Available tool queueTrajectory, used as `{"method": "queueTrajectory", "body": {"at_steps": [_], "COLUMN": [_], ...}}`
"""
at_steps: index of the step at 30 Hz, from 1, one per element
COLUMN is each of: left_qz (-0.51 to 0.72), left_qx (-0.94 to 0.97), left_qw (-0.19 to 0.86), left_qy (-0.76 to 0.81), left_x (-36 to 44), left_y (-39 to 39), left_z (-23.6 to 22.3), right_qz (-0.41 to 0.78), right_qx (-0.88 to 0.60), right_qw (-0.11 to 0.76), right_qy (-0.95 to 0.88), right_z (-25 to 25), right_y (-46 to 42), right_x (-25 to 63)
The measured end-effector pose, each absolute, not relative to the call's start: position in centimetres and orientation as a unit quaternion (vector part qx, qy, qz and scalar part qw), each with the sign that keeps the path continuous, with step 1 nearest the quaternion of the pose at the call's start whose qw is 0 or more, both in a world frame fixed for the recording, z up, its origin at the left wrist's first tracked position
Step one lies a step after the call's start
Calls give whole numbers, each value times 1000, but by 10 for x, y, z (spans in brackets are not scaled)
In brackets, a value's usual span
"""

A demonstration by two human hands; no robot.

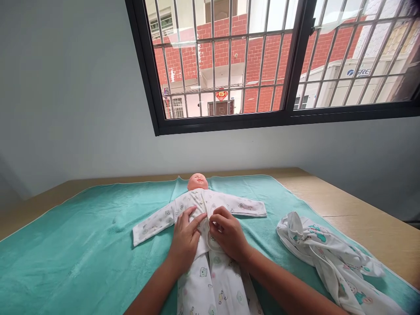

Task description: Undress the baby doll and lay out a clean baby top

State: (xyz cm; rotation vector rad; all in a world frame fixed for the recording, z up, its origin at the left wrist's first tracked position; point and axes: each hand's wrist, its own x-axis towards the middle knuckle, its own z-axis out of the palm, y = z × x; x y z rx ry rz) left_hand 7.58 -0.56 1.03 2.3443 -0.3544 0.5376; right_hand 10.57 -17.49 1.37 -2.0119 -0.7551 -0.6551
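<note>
A baby doll (pixel 197 181) lies on its back on a teal towel (pixel 82 245), head toward the window. It wears a white printed romper (pixel 210 280) with both sleeves spread sideways. My left hand (pixel 184 239) rests on the doll's belly, fingers pressed on the romper's left front edge. My right hand (pixel 228 234) is curled, its fingertips pinching the romper's front at the waist, right next to my left fingers.
A second white printed garment (pixel 331 258) lies crumpled on the towel to the right. The towel covers a wooden table (pixel 361 214) set against a grey wall. A barred window (pixel 278 61) is above.
</note>
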Motion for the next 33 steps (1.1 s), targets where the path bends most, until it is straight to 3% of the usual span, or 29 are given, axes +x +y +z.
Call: {"method": "queueTrajectory", "body": {"at_steps": [14,24,30,33], "left_qz": [199,190,211,231], "left_qx": [907,907,889,878], "left_qw": [348,354,385,399], "left_qy": [-132,-128,-131,-125], "left_x": [78,80,79,77], "left_y": [-5,-6,-6,-7], "left_z": [9,8,8,10], "right_qz": [-253,-170,-206,-175], "right_qx": [-747,-757,-772,-757], "right_qw": [541,545,549,597], "right_qy": [-292,-319,-247,-198], "right_z": [11,20,20,23], "right_y": [-170,-176,-169,-171], "right_x": [111,122,122,126]}}
